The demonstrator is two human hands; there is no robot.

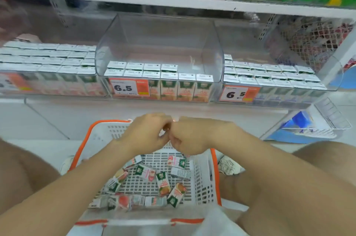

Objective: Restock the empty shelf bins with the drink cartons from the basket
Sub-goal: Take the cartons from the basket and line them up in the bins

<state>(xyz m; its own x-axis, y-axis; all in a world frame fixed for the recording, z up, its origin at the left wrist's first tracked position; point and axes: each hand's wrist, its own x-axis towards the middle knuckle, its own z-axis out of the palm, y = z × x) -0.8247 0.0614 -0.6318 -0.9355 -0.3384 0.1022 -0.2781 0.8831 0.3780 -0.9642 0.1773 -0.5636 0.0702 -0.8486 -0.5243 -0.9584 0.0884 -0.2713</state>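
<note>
The job stood roughly midway. On the shelf (154, 104), the left bin (48, 83) was packed to its front edge and the right bin (331, 74) was nearly full. The middle bin (159, 39) held stocked cartons (169, 78) only along its front edge, one full row and a shorter one behind; its rear half lay bare. About a dozen drink cartons (163, 183) were scattered flat on the floor of the basket (82, 149).

The bins were clear, glossy plastic with rounded corners. The basket was white lattice plastic with an orange rim, and the cartons were small printed paperboard bricks.

The left hand (146, 133) and right hand (190, 137) met over the basket's far edge, fingers curled. They possibly pinched a carton, but blur hid it and I cannot tell.
</note>
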